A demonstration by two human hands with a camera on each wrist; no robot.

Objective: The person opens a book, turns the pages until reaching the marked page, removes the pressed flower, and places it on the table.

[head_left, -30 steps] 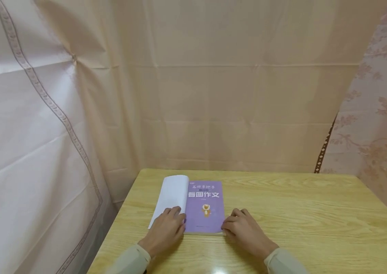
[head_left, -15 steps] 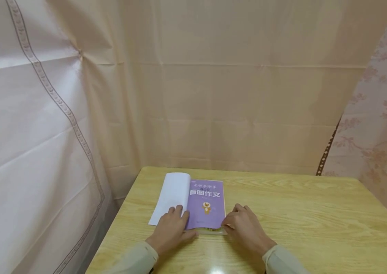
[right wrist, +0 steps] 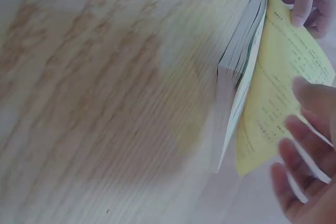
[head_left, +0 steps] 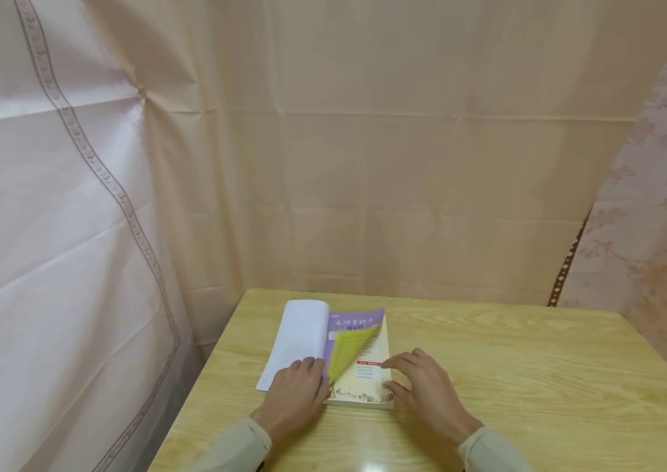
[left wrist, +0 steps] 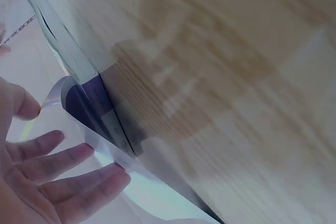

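Note:
An opened paperback book (head_left: 369, 387) lies on the wooden table, its cover (head_left: 298, 331) folded back to the left with the white inside up. Its purple title leaf (head_left: 357, 317) is partly turned, so the yellow back (head_left: 350, 346) shows over a cream printed page. My left hand (head_left: 292, 396) rests on the lower part of the cover by the spine; in the left wrist view its fingertips (left wrist: 119, 174) touch the cover. My right hand (head_left: 430, 393) is at the book's right edge. Thumb and fingers (right wrist: 299, 129) stand apart, near the yellow side, gripping nothing.
The wooden table (head_left: 516, 367) extends to the right of the book. A plain cloth curtain (head_left: 369, 196) hangs behind it, with a white cloth (head_left: 62, 262) on the left and a flowered one (head_left: 664, 229) on the right.
The purple leaf lay flat, then its lower right corner rose; now it is folded over up and left, showing yellow. My right hand's fingers have parted from it.

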